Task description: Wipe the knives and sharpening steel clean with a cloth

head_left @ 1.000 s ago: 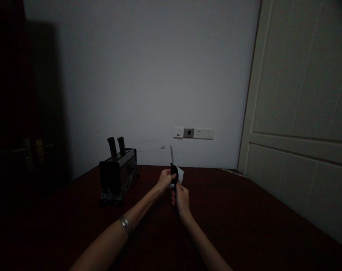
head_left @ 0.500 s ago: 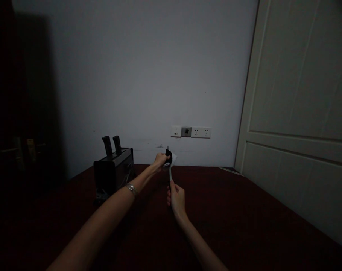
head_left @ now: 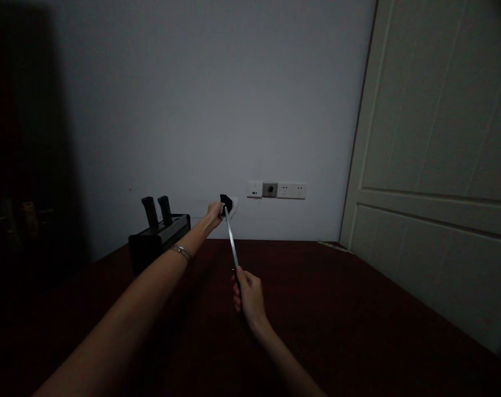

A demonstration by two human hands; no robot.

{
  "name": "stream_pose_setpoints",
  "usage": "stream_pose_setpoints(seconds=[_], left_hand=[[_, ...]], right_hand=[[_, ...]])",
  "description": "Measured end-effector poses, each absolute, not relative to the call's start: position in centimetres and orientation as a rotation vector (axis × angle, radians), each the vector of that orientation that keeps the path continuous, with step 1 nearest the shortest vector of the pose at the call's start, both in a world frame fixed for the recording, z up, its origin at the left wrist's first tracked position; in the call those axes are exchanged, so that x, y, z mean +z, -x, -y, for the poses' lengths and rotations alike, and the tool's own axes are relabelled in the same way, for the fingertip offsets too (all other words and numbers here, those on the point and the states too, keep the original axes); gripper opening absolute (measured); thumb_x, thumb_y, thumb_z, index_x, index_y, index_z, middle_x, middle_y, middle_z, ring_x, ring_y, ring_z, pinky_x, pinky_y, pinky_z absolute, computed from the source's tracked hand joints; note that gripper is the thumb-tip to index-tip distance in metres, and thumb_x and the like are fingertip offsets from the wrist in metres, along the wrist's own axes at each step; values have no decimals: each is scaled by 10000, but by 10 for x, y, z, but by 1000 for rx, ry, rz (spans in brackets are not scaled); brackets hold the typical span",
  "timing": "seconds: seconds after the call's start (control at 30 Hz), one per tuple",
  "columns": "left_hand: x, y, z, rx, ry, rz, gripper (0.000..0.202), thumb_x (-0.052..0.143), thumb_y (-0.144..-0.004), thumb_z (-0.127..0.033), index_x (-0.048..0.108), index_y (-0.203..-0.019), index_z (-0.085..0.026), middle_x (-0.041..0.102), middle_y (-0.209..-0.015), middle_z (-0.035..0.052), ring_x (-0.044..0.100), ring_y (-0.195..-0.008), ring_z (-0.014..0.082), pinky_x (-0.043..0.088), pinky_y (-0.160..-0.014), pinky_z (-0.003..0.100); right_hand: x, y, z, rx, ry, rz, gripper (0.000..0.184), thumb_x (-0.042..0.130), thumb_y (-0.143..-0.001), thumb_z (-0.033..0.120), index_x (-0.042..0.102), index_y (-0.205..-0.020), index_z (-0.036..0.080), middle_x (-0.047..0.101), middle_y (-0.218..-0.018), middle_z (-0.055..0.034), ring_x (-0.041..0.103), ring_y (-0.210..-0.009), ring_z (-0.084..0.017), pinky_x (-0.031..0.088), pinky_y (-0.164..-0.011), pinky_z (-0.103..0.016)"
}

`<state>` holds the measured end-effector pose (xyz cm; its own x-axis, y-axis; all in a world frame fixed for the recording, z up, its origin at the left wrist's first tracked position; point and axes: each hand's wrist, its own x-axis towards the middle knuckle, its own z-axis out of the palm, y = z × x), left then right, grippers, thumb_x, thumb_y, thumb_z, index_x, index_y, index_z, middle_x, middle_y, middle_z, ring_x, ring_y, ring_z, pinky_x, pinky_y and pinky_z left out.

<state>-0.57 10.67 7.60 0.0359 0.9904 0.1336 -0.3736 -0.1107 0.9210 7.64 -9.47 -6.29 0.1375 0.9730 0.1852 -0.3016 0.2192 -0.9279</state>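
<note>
My right hand [head_left: 250,295] is wrapped round the dark handle of a knife [head_left: 232,240], whose long, slim silver blade points away from me and up to the left. Farther out, my left hand [head_left: 214,212] is closed on a black and white cloth [head_left: 227,204] at the blade's far end. The cloth hides the tip, and I cannot tell how tightly it wraps the metal. To the left of my left forearm stands a black knife block [head_left: 159,234], with two black-handled knives [head_left: 165,209] upright in its top.
Dark red tabletop [head_left: 316,309] stretches beneath my arms to a pale wall [head_left: 217,99]. Sockets and switches [head_left: 291,191] sit low on that wall. A light panelled door [head_left: 419,231] rises along the right side. Lighting is dim, and the left side is nearly black.
The cloth in my left hand has moved along the blade to its far end, up and left, baring more metal. My right hand has shifted slightly left, and the knife now leans left.
</note>
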Motion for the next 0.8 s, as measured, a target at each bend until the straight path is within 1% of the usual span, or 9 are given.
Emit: stream_pose_setpoints(seconds=[0.07,0.13,0.23,0.3,0.4,0.5,0.6,0.7,0.8], left_hand=[[75,15,-104,1342,-1062,-795,286,487,-855,-285,520,-1088,-122,558,-1047,82,568,-872,171,486,-738,351],[65,23,-96,1247,-1094,-754,189,484,-833,-207,574,-944,-84,601,-838,63,572,-682,134,473,-608,267],[40,29,-75,1078,-1163,-663,59,552,-712,-120,596,-724,-82,564,-579,26,512,-486,103,396,-482,207],[21,29,-60,963,-1208,-600,59,605,-632,-96,606,-690,-81,578,-568,34,518,-478,109,389,-485,208],[-4,27,-40,821,-1262,-524,174,654,-561,-89,626,-732,-67,611,-608,60,545,-500,135,402,-507,228],[-24,24,-26,707,-1289,-361,289,684,-564,-136,627,-842,-83,641,-712,76,581,-585,160,440,-581,256],[-39,18,-17,684,-1251,-230,361,706,-567,-157,617,-912,-98,638,-778,77,581,-630,148,449,-639,268],[-45,8,-10,736,-1230,-276,326,731,-543,-162,632,-845,-90,623,-750,70,571,-641,133,435,-663,253],[-43,-2,-5,812,-1261,-402,273,751,-504,-160,641,-740,-78,614,-682,60,561,-621,127,417,-632,230]], right_hand=[[-60,-77,98,1107,827,1024,419,516,-708,578,497,-676,160,372,-415,98,291,-274,-23,210,-240,-135],[-58,-78,98,1129,764,1020,407,515,-718,567,502,-692,161,376,-418,99,292,-274,-24,218,-243,-138],[-57,-83,93,1193,685,973,399,519,-715,564,499,-699,166,371,-408,103,278,-271,-25,211,-244,-141],[-59,-87,89,1203,685,940,400,530,-703,565,496,-691,167,367,-397,105,271,-270,-26,204,-244,-141],[-61,-90,83,1203,728,902,421,553,-666,582,487,-668,166,369,-381,103,272,-266,-28,202,-242,-142],[-64,-93,78,1192,756,883,452,558,-635,612,480,-652,167,372,-373,103,271,-258,-28,203,-238,-145],[-68,-93,74,1131,785,871,470,540,-631,636,470,-650,171,355,-370,109,265,-252,-27,200,-235,-143],[-72,-93,71,1069,830,862,473,530,-629,647,437,-627,184,337,-375,114,271,-252,-28,198,-233,-142],[-76,-92,70,1025,878,883,457,519,-647,637,439,-633,186,328,-378,113,277,-258,-32,196,-238,-141]])
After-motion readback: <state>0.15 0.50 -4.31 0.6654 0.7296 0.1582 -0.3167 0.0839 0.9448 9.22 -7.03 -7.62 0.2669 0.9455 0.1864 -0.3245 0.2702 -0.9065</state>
